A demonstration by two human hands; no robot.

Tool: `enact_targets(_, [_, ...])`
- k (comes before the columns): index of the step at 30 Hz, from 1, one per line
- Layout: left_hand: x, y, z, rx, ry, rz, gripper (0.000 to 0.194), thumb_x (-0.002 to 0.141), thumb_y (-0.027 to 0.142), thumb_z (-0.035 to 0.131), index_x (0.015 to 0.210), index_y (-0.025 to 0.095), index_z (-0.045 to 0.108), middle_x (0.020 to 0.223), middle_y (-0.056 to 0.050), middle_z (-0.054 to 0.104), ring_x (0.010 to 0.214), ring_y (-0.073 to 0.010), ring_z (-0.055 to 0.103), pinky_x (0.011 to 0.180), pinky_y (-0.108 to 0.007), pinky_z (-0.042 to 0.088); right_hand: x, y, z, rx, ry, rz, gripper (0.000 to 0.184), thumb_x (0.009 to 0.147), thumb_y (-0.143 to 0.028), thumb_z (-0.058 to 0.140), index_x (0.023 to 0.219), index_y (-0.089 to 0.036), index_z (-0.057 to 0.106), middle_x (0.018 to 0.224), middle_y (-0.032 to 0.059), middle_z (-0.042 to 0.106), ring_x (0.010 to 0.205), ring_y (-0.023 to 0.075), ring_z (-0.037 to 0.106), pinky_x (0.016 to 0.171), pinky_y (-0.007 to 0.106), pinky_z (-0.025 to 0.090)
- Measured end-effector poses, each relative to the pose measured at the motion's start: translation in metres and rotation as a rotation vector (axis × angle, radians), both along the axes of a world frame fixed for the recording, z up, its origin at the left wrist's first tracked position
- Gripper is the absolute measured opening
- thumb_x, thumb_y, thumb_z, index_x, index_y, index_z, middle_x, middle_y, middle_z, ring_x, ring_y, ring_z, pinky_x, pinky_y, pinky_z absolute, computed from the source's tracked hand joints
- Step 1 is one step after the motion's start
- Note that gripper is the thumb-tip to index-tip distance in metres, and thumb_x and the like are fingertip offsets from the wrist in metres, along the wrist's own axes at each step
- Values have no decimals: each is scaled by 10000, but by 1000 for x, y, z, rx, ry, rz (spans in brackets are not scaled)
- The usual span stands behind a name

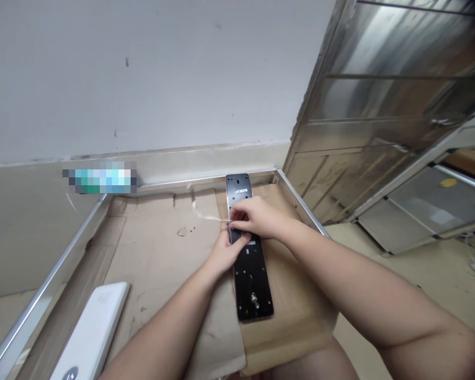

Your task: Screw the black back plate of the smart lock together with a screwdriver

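A long black panel (254,279) with rounded corners lies lengthwise on cardboard, with screws, small labels and a metal fitting near its close end. My left hand (226,249) grips its left edge, thumb across the top. My right hand (255,217) bends over the middle of the panel, fingertips pinched together at the left edge, close to my left fingers. A thin whitish cord (208,217) runs from the left into these fingertips. What lies under the right palm is hidden.
Cardboard (162,243) covers the work surface inside a raised metal frame (301,203). A white panel (95,327) lies at the lower left. A pixelated item (98,178) sits by the wall at the far left corner. A metal door (364,105) and a shelf unit (404,211) stand at the right.
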State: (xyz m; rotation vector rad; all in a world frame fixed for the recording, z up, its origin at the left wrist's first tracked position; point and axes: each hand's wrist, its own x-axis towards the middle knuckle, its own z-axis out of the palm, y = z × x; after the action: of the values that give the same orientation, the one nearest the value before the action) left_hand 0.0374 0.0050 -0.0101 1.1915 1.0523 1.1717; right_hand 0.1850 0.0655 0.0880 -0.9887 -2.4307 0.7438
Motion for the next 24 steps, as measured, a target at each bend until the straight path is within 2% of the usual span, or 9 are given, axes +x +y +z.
enact_targets(4, [-1, -2, 7, 75, 106, -13, 442, 873, 367, 700, 1282, 251, 577, 1239, -66, 651, 1384, -265, 458, 1191, -428, 301, -3, -2, -4, 142, -162, 131, 80, 863, -194, 647, 885, -162, 716, 894, 48, 711, 810, 152, 608, 736, 253, 416])
enact_targets(7, [-1, -3, 8, 68, 113, -13, 435, 877, 363, 688, 1282, 248, 579, 1224, -65, 652, 1372, -272, 474, 1175, -421, 326, -3, -3, -4, 166, -193, 126, 110, 880, -204, 622, 912, -164, 719, 915, 56, 697, 815, 161, 604, 731, 256, 413])
enact_targets(11, [-2, -3, 11, 87, 147, -33, 480, 872, 354, 688, 1320, 253, 546, 1234, -71, 643, 1353, -275, 491, 1175, -431, 330, 0, -4, 2, 151, -216, 167, 129, 856, -229, 665, 960, -172, 717, 947, 60, 688, 847, 175, 609, 743, 265, 418])
enact_targets(14, [-9, -2, 16, 62, 144, -99, 607, 803, 283, 750, 1362, 257, 514, 1260, -79, 634, 1342, -286, 503, 1167, -453, 350, 5, -4, 11, 144, -168, 210, 138, 869, -228, 647, 983, -182, 708, 948, 48, 697, 848, 167, 610, 743, 262, 420])
enact_targets(17, [-26, 0, 22, 13, 109, -295, 767, 737, 225, 796, 1426, 260, 461, 1333, -94, 600, 1283, -293, 553, 1111, -466, 422, 13, -2, 19, 178, -67, 140, 122, 902, -252, 603, 942, -190, 701, 871, 17, 695, 782, 140, 592, 714, 251, 412])
enact_targets(19, [-40, 1, 25, -19, 97, -412, 837, 711, 222, 815, 1456, 265, 438, 1319, -100, 610, 1159, -276, 626, 1018, -444, 497, 20, 2, 23, 196, -17, 65, 129, 906, -259, 592, 909, -184, 697, 829, 10, 689, 751, 131, 583, 700, 247, 408])
enact_targets(21, [-54, 3, 26, -49, 145, -414, 803, 701, 229, 813, 1432, 265, 482, 1228, -99, 649, 934, -228, 674, 847, -388, 558, 27, 8, 24, 194, 14, -24, 133, 903, -262, 587, 892, -176, 688, 824, 16, 691, 742, 129, 589, 702, 247, 411])
enact_targets(24, [-73, 10, 25, 7, 299, -286, 606, 729, 250, 768, 1309, 249, 594, 1112, -77, 674, 730, -161, 623, 706, -320, 533, 42, 23, 19, 126, -22, -203, 150, 900, -291, 578, 915, -176, 674, 824, 24, 696, 728, 133, 604, 705, 255, 424])
